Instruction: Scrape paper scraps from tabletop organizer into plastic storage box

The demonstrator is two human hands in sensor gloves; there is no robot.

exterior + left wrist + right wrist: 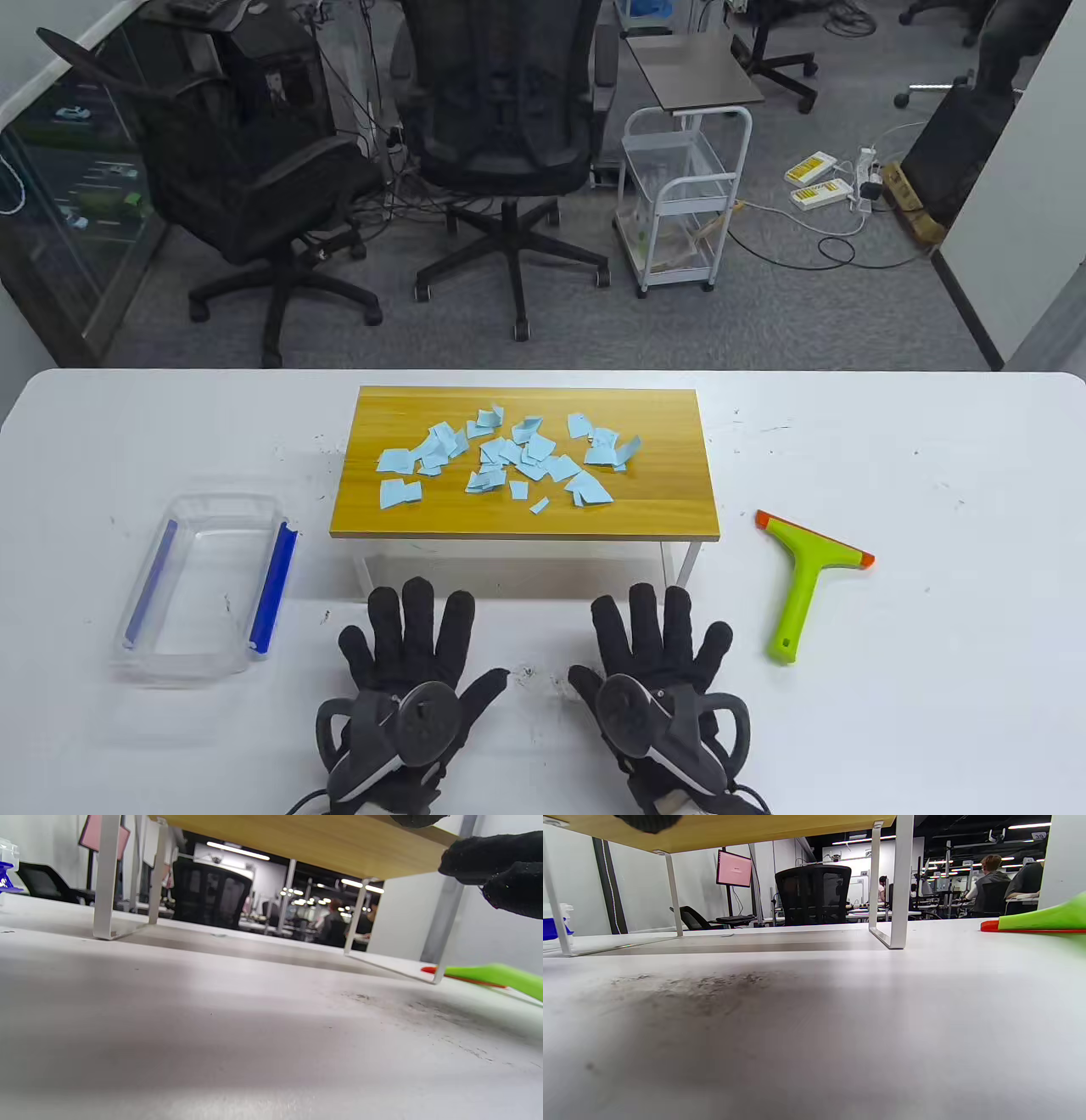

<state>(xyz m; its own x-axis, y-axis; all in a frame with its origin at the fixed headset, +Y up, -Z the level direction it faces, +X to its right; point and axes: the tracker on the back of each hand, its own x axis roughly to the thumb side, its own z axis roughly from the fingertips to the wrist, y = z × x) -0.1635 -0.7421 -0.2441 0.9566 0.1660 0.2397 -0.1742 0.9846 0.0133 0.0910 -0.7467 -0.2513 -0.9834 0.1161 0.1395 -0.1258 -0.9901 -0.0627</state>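
A wooden-topped tabletop organizer (526, 509) on white legs stands mid-table, with several light blue paper scraps (509, 458) scattered on top. A clear plastic storage box (204, 586) with blue clips lies to its left, open and with nothing in it. A green scraper (806, 577) with an orange blade edge lies to the right; it also shows in the left wrist view (500, 978) and right wrist view (1048, 918). My left hand (407, 654) and right hand (662, 654) rest flat on the table in front of the organizer, fingers spread, holding nothing.
The white table (933, 679) carries dark scuff marks between the hands. Beyond its far edge are office chairs (501, 127) and a white cart (679, 204) on the floor.
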